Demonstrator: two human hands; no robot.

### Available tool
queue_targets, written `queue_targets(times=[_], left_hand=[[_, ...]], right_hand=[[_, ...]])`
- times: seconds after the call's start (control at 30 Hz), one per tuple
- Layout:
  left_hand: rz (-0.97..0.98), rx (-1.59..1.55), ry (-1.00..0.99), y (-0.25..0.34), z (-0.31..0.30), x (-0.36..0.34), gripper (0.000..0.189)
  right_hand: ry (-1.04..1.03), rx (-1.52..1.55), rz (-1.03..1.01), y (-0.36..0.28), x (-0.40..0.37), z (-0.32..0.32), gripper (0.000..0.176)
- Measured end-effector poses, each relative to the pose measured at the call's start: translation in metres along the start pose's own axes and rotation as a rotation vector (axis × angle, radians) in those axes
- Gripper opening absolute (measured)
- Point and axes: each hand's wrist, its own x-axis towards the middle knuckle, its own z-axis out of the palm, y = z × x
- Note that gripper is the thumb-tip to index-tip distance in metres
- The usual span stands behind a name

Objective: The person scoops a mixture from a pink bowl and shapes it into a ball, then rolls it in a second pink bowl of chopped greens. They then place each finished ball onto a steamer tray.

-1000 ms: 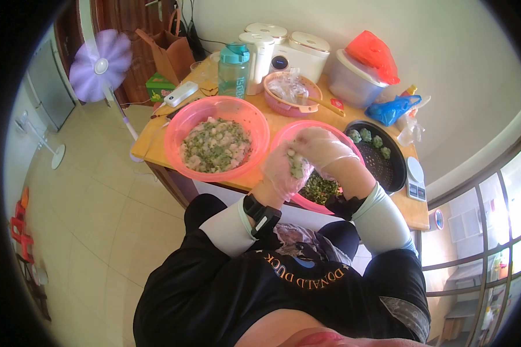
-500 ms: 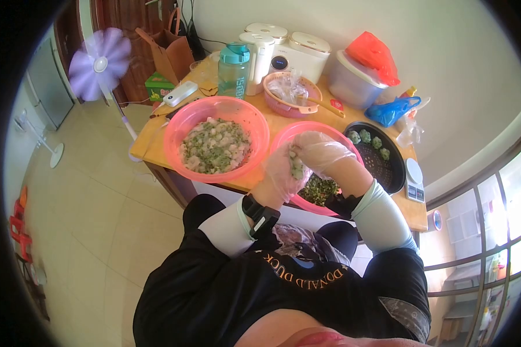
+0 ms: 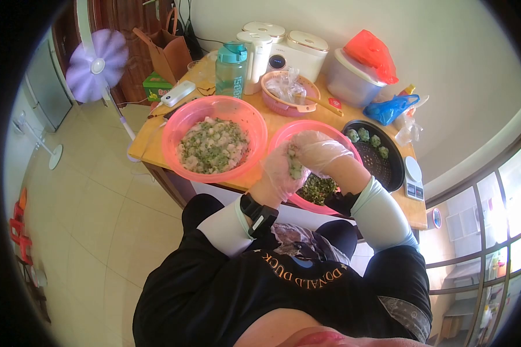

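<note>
Over the right pink bowl (image 3: 279, 136), which holds dark chopped greens (image 3: 317, 189), my two gloved hands meet. My left hand (image 3: 283, 172), in a clear plastic glove, cups a pale green-flecked piece of dough or filling (image 3: 296, 166). My right hand (image 3: 318, 151), gloved too, is curled over the same piece with fingers bent against it. The left pink bowl (image 3: 173, 153) contains a white and green chunky mixture (image 3: 213, 144). To the right, several green-white balls (image 3: 363, 135) sit along the upper rim of a black perforated steamer tray (image 3: 382, 170).
A white scale (image 3: 413, 173) stands at the table's right edge. Behind are a teal bottle (image 3: 231, 72), a white appliance (image 3: 305, 55), a pink basket (image 3: 278, 103) with plastic bags, a lidded tub (image 3: 353, 81) and a blue bag (image 3: 391, 110). A purple fan (image 3: 98, 65) stands left.
The view has shifted very slightly. Both hands stay together over the right bowl, around the same piece, with little visible movement.
</note>
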Motion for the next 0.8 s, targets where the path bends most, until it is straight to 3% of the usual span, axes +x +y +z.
queue_targets(times=[0.07, 0.13, 0.2, 0.27, 0.37, 0.43, 0.47, 0.53, 0.6, 0.7, 0.8], left_hand=[[-0.033, -0.061, -0.084, 0.004, -0.015, 0.005, 0.032], [-0.064, -0.121, -0.171, 0.004, -0.014, 0.006, 0.033], [0.086, 0.045, 0.003, 0.000, 0.015, -0.004, 0.032], [0.124, 0.023, 0.000, 0.002, 0.017, -0.005, 0.034], [0.144, -0.020, -0.046, 0.008, 0.009, -0.006, 0.040], [0.129, -0.040, -0.090, 0.010, 0.000, -0.005, 0.044], [0.136, -0.010, -0.130, 0.010, -0.002, -0.005, 0.048], [0.140, 0.022, -0.170, 0.010, -0.001, -0.005, 0.053], [0.172, 0.108, -0.051, 0.008, 0.006, -0.007, 0.053], [0.168, 0.086, -0.031, 0.006, 0.005, -0.008, 0.049], [0.114, 0.008, -0.139, 0.003, -0.007, -0.006, 0.041]], right_hand=[[-0.046, -0.048, -0.012, 0.002, -0.002, -0.002, 0.024], [0.139, -0.108, -0.223, 0.011, -0.012, -0.003, 0.032], [0.196, -0.088, -0.245, 0.021, -0.016, -0.001, 0.035], [0.254, -0.067, -0.264, 0.020, -0.020, -0.010, 0.038], [0.192, -0.036, -0.157, 0.009, -0.031, -0.027, 0.031], [-0.004, 0.080, 0.014, -0.010, -0.029, -0.030, 0.024], [-0.005, 0.080, 0.013, -0.016, -0.028, -0.020, 0.024], [0.275, 0.589, 0.057, -0.027, -0.026, 0.002, 0.023], [0.292, 0.488, 0.102, -0.032, -0.026, 0.005, 0.024], [0.287, 0.361, 0.153, -0.030, -0.024, 0.011, 0.025], [0.172, 0.220, 0.142, -0.025, -0.023, 0.015, 0.024]])
